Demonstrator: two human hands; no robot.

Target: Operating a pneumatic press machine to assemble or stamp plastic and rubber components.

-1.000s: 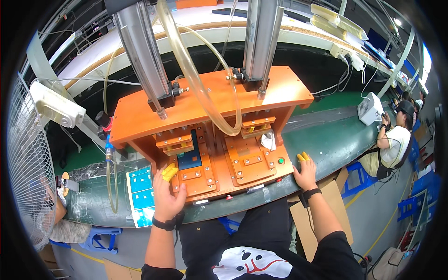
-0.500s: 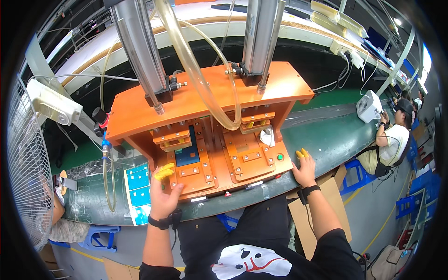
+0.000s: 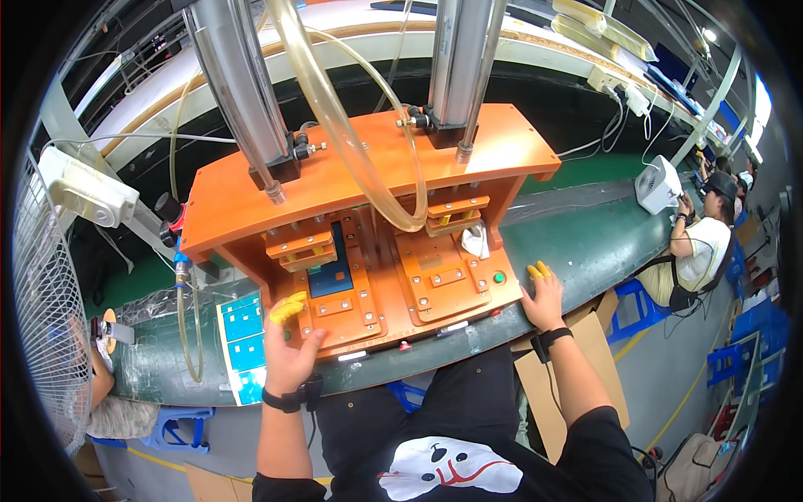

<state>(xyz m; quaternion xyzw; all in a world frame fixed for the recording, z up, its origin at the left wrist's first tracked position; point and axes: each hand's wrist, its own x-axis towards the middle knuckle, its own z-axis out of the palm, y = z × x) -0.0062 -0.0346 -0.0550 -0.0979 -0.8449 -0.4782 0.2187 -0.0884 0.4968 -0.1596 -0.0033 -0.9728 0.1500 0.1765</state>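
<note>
A two-station orange pneumatic press (image 3: 368, 167) stands on the green bench before me. My left hand (image 3: 288, 350) lies at its front left corner, fingers stretched forward and thumb apart, beside a partly hidden green button (image 3: 288, 335). My right hand (image 3: 545, 298) rests open against the right front corner, just right of another green button (image 3: 499, 278). Yellow finger cots cover some fingertips on both hands. A dark blue flat panel (image 3: 331, 279) lies in the left station, partly under the orange pressing block (image 3: 300, 248). A crumpled white piece (image 3: 475, 241) sits at the right station.
Left of the press lies a sheet with light blue panels (image 3: 245, 343). Two metal cylinders (image 3: 237, 84) and a clear hose (image 3: 335, 109) rise above it. A caged fan (image 3: 54, 301) stands far left. On the right, a person (image 3: 703, 238) sits by a white box-shaped device (image 3: 658, 186).
The whole view has shifted slightly, so the press appears a little farther left. Both hands keep nearly the same places at its corners.
</note>
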